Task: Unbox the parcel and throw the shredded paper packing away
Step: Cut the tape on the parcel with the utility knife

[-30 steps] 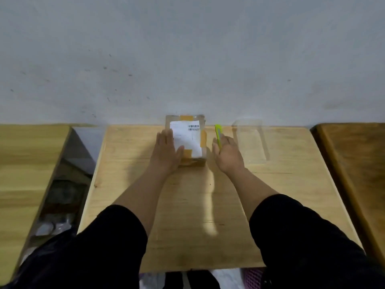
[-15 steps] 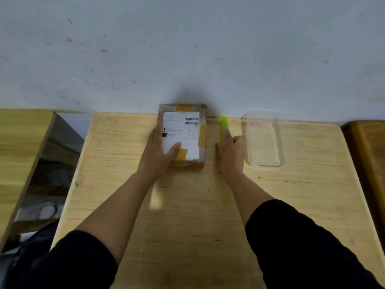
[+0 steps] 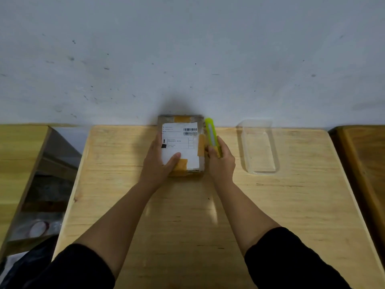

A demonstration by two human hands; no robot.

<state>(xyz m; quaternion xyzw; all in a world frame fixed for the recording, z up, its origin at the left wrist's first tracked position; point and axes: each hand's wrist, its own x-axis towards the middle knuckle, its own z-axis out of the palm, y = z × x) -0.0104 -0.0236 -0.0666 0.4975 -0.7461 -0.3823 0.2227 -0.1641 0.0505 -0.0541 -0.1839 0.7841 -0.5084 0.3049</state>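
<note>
Parcel: I am seeing the parcel (image 3: pixel 180 145) lying flat on the wooden table (image 3: pixel 187 215), its far end pushed up to the wall (image 3: pixel 187 49), its white label (image 3: pixel 180 142) facing up between my two sets of fingers. It is looking fully sealed, brown tape crossing its edges.

Left hand: my left hand (image 3: pixel 156 163) is gripping the parcel's left side, thumb (image 3: pixel 174 158) pressing down on the label and the other fingers wrapping the left edge. I am judging this as a brace, so the box is not sliding while the cut is being made.

Right hand: my right hand (image 3: pixel 220 161) is clenching around the lower part of a yellow-green utility knife (image 3: pixel 211 133), which is sticking out past the fingertips toward the wall and lying just beside the parcel's right edge. I cannot tell whether any blade is out.

Why there: the knife is sitting alongside the taped right seam, probably lining up for slitting that tape.

Clear tray: a transparent plastic tray (image 3: pixel 259 147) is standing to the right of my right knuckles, apart from them and holding nothing I can see.

Progress: I am judging the unboxing as barely starting; no shredded paper is showing.

Risk: the blade line is running close to my left thumb's side of the box, so I am wanting a shallow cut.
</note>
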